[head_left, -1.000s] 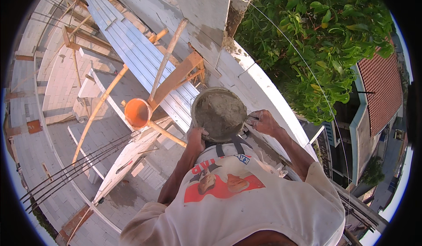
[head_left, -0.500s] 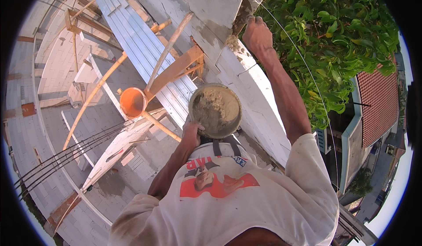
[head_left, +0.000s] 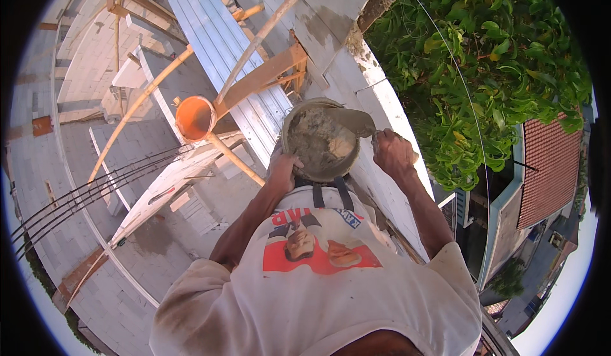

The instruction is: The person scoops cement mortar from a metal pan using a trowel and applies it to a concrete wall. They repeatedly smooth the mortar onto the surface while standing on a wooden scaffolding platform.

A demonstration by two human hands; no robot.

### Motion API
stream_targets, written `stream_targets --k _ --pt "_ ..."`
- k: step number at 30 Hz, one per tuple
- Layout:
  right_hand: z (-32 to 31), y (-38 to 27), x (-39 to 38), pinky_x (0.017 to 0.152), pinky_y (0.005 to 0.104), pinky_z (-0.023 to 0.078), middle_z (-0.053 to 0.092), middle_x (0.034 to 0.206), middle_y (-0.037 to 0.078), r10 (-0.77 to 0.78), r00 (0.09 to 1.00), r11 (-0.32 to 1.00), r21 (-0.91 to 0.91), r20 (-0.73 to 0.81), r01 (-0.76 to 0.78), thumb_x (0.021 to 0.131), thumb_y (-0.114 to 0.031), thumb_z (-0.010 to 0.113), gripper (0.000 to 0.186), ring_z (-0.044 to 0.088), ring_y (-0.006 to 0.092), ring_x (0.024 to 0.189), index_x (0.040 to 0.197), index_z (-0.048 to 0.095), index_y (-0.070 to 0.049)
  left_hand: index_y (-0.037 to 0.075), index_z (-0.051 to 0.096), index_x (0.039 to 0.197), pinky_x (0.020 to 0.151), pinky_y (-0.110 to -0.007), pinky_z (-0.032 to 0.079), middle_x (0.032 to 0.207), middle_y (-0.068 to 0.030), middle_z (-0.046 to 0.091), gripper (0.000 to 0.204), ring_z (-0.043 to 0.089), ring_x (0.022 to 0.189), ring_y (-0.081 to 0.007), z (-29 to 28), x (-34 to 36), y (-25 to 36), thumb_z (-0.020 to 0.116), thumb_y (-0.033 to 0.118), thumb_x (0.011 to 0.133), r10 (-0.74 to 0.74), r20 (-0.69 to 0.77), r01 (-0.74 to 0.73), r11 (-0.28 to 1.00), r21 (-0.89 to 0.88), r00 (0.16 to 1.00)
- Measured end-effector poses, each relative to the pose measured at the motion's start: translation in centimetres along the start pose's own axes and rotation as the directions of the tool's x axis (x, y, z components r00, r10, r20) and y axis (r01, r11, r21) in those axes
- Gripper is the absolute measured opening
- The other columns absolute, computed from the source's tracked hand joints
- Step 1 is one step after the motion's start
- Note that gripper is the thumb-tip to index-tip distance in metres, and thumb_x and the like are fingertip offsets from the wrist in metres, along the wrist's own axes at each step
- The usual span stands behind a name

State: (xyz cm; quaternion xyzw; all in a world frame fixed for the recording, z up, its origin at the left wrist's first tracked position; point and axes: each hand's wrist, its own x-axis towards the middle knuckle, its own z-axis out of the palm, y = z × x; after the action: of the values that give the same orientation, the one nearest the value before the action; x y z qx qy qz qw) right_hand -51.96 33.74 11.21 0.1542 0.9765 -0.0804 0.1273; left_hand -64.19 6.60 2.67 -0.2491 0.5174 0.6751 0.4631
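Note:
In front of my chest is a round, mortar-smeared bucket (head_left: 345, 168) with wet grey mortar (head_left: 312, 141) inside. My left hand (head_left: 284, 169) grips its left side, the thumb lying near the rim. On the other side, my right hand (head_left: 394, 155) is closed around the handle of a trowel (head_left: 358, 122). The trowel's mortar-coated blade reaches over the bucket's right rim, above the mortar. Most of the trowel handle is hidden by my fingers.
A grey block wall (head_left: 331, 54) with rough mortar at its end runs ahead, and a taut string passes beside leafy branches (head_left: 484, 69). To the left are an orange bucket (head_left: 195, 118), bamboo poles (head_left: 141, 104), metal sheeting (head_left: 213, 34), a wooden frame (head_left: 270, 81) and thin rebar (head_left: 95, 194).
My right hand has come back from the wall end to the bucket, bringing the trowel blade over the mortar. The left hand keeps its hold on the bucket.

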Motion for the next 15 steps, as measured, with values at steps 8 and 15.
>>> stream_targets --k 8,15 --pt "6.6 -3.6 5.3 0.075 0.0454 0.058 0.07 0.09 0.019 -0.183 0.914 0.981 0.124 0.361 0.147 0.075 -0.023 0.066 0.025 0.071 0.035 0.086 0.092 0.068 -0.005 -0.002 0.053 0.124 0.079 -0.035 0.049 0.107 -0.0109 0.058 0.054 0.058 0.091 -0.0247 0.3 -0.8 -0.3 0.049 -0.009 0.07 -0.001 0.047 0.001 1.0 0.0 0.999" --pt "8.7 -3.4 1.7 0.073 0.0455 0.057 0.07 0.089 0.021 -0.252 0.935 0.926 0.344 0.25 0.158 0.074 -0.027 0.072 0.032 0.07 0.0372 0.08 0.094 0.069 -0.002 -0.003 0.054 0.111 0.079 -0.037 0.05 0.099 -0.01 0.058 0.042 0.059 0.088 -0.0248 -0.2 -1.0 -0.6 0.05 -0.009 0.07 0.034 -0.015 -0.035 0.996 -0.082 0.999"
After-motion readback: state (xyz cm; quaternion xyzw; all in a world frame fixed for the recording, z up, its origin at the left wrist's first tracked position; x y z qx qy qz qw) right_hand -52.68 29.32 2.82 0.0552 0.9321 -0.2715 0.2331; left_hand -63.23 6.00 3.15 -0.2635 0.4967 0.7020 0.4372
